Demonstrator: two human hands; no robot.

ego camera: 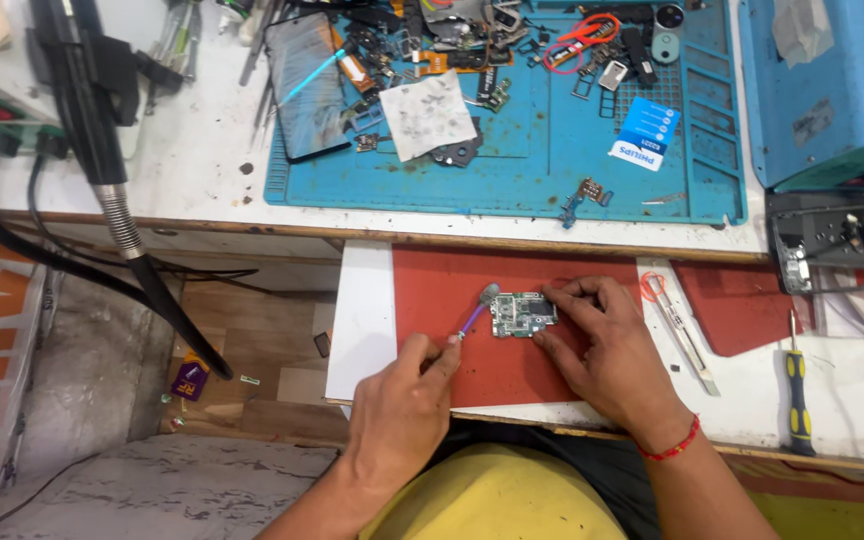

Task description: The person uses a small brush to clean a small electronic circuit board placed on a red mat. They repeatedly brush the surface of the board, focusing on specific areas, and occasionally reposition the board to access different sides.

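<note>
Cluttered table [202, 160] beyond: blue work mat [552, 160] strewn with phone parts, dark phone [307, 85] at its left, blue machine [832, 90] at right. Nearer, tweezers [680, 330] and yellow-handled screwdriver [798, 390] lying right of the red mat [432, 290]. Nothing blocking the small green circuit board [522, 314], flat on that mat, studded with metal shields. Right hand [607, 345] pinching its right edge, grip closed. Left hand [407, 400] closed on a purple-handled brush [475, 314], bristles just beside the board's left corner.

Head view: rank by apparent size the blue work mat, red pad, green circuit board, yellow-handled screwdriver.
1. blue work mat, largest, though farthest from the camera.
2. red pad.
3. yellow-handled screwdriver.
4. green circuit board, shorter than the screwdriver but wider, so these last two are close.
</note>
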